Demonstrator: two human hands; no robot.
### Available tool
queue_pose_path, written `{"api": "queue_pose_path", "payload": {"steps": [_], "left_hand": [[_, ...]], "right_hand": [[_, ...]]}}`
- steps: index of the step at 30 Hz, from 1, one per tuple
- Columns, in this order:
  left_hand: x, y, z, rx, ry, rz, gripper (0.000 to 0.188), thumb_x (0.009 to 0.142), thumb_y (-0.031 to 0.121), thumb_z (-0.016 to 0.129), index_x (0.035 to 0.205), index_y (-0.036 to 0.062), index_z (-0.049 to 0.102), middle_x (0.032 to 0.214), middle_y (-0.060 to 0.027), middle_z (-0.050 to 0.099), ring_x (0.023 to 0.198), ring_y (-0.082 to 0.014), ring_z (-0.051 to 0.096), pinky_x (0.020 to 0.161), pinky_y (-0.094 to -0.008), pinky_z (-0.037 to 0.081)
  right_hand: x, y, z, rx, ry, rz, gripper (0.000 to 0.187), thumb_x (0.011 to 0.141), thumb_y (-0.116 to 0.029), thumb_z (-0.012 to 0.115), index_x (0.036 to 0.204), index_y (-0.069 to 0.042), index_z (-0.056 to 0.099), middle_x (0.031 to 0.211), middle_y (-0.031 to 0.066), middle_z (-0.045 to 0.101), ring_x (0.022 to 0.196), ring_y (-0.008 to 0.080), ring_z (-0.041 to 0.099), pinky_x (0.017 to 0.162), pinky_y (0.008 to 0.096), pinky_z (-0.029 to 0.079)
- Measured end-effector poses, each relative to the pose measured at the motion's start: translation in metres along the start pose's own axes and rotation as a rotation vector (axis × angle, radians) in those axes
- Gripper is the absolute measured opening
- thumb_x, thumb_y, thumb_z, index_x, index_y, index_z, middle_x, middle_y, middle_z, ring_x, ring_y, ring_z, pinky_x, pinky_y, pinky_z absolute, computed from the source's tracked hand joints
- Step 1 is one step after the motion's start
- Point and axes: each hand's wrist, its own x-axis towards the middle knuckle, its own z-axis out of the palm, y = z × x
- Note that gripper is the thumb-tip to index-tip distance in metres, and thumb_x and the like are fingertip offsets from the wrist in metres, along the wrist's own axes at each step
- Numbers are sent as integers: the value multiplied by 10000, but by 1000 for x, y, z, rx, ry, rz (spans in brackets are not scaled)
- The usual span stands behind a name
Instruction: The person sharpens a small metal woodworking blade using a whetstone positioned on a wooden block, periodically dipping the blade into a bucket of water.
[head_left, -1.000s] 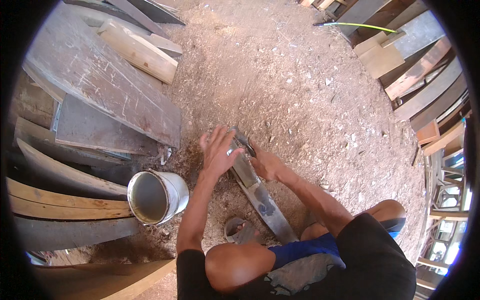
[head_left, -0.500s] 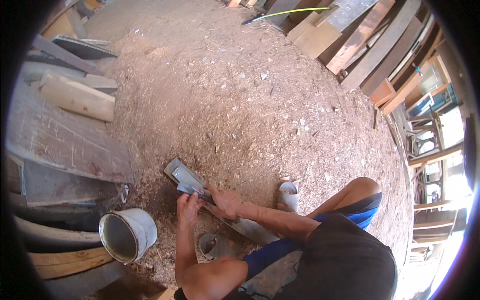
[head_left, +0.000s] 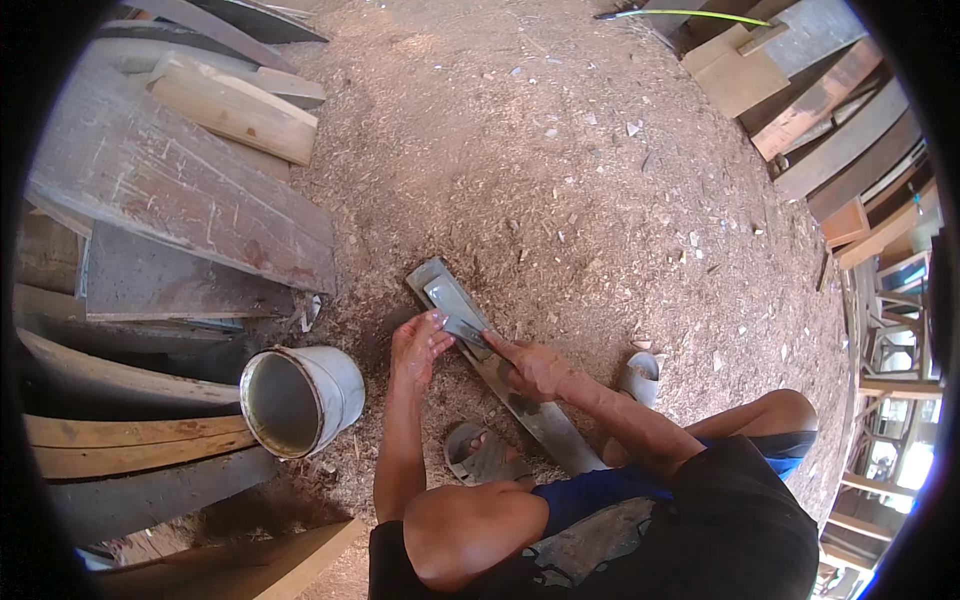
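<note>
A long grey board lies slanted on the ground between my feet. On its far end rests a smooth grey slab, which looks like a sharpening stone. My right hand is closed round a flat metal blade, its forefinger stretched along it; the blade's far end lies over the slab, and the fingers hide the rest. Just left of the blade is my left hand, its fingers loosely bent and apart, with nothing seen in them. Whether its fingertips touch the blade is hard to make out.
A white bucket holding murky liquid stands left of my left hand. Planks and boards are stacked along the left side. More boards lean at the far right. Shavings and chips cover the ground. My sandalled feet flank the board.
My left hand has come off the blade, its fingers loosening. The right hand keeps hold of the blade. The whole view has shifted, so everything sits farther right and mostly higher.
</note>
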Motion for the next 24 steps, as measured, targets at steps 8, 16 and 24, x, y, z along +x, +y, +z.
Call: {"api": "queue_pose_path", "payload": {"steps": [8,16,24], "left_hand": [[6,27,1,591,286,479,393,977,182,638,1306,-20,566,1158,-149,692,1087,-297,666,929,-373,533],[6,-19,31,1833,-120,867,662,914,135,589,1492,-76,346,1555,-265,352,1489,-403,265,1242,-476,187],[-10,-30,21,1655,-120,901,547,914,110,578,1423,-62,472,1520,-212,430,1437,-384,367,1203,-505,267]], "right_hand": [[47,2,-11,-57,51,122,738,905,-189,534,1583,-121,251,1072,276,655,977,447,650,865,508,516],[67,-8,-6,-47,-30,143,748,920,-133,532,1585,-88,190,1015,272,688,923,453,667,806,518,524],[49,2,8,-41,8,68,773,913,-133,544,1584,-72,167,955,296,680,882,467,667,776,522,520]]}}
